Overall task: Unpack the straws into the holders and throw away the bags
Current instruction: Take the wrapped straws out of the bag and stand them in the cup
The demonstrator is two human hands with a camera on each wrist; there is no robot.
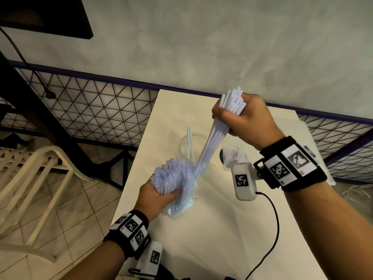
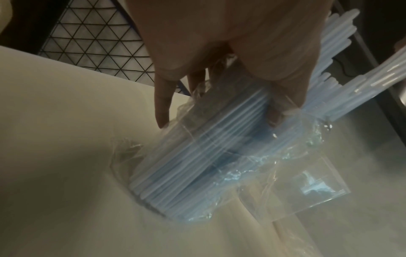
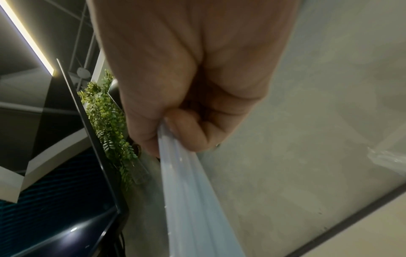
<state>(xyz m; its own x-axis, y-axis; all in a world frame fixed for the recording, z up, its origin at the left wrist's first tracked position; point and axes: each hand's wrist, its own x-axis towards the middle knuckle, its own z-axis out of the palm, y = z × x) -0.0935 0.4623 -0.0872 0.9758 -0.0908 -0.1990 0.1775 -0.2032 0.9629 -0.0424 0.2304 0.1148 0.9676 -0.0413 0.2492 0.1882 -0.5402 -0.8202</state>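
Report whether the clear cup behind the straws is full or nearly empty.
Nearly empty: the clear plastic cup on the white table holds only about two white straws, leaning against its rim.

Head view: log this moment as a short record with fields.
left hand: grips the straw bundle with its clear bag
right hand: grip closed on a handful of straws, lower ends still among the bundle
holder: clear cup on the white table, a couple of straws inside
second bag: behind the right wrist, unclear
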